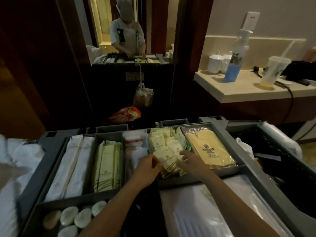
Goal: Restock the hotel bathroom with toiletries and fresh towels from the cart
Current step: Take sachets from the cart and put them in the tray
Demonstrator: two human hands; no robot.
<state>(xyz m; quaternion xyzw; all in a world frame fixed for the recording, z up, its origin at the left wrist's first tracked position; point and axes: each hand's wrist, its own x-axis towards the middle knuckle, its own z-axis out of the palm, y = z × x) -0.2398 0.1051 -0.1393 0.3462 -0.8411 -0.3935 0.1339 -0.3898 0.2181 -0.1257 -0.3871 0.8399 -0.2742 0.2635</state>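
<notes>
Grey housekeeping cart [220,124] fills the lower frame, its top tray split into compartments. White towels [10,159] are heaped off its left edge, blurred. A cream counter [239,94] stands upper right, apart from the cart, carrying a blue spray bottle [236,60], white lidded cups [215,63] and a clear plastic cup [273,71]. A mirror [128,31] behind the cart reflects a person bent over it.

Tray compartments, left to right:
- long white paper packets [73,161], lying lengthwise
- long pale-green packets [106,165] with striped ends
- clear bags [133,144] with a red band
- small cream sachets [164,146] with a dark logo, loosely piled, a few green ones at the back
- a yellow printed item in clear wrap [210,149], lying flat

Oval wrapped soaps [69,214] sit in the near-left compartment. A clear plastic sheet [205,211] covers the near-right part.

Both hands are in the sachet compartment. Left hand [148,166] has its fingers curled over the near-left edge of the sachet stack, gripping it. Right hand [193,161] has its fingers mostly straight and spread, tips resting on the top sachets, not closed around any.
</notes>
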